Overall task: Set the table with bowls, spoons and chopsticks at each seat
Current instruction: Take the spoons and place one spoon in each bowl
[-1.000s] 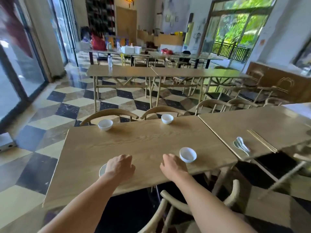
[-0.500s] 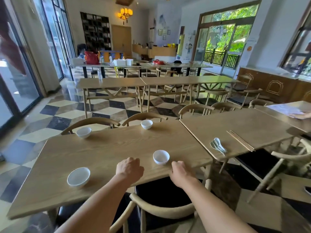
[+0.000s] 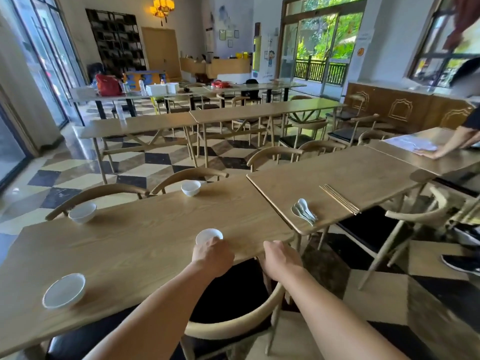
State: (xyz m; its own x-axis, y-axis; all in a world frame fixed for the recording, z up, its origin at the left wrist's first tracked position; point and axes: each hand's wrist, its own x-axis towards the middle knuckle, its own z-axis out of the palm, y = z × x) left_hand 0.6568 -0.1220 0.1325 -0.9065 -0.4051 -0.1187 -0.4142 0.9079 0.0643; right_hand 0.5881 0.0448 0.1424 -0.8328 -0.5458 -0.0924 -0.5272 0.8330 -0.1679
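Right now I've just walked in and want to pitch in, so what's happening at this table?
A person is setting the near table. Four white bowls are out, one per seat: the near-left bowl, far-left bowl, far-right bowl and near-right bowl. The left hand is against the near-right bowl's rim; whether it grips is hidden. The right hand is at the table's edge and seems to hold nothing. The spoons and chopsticks lie bunched on the adjoining table, not yet shared out.

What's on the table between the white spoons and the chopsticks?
Nothing. In the head view, only bare wood of the table lies between the spoons and the chopsticks.
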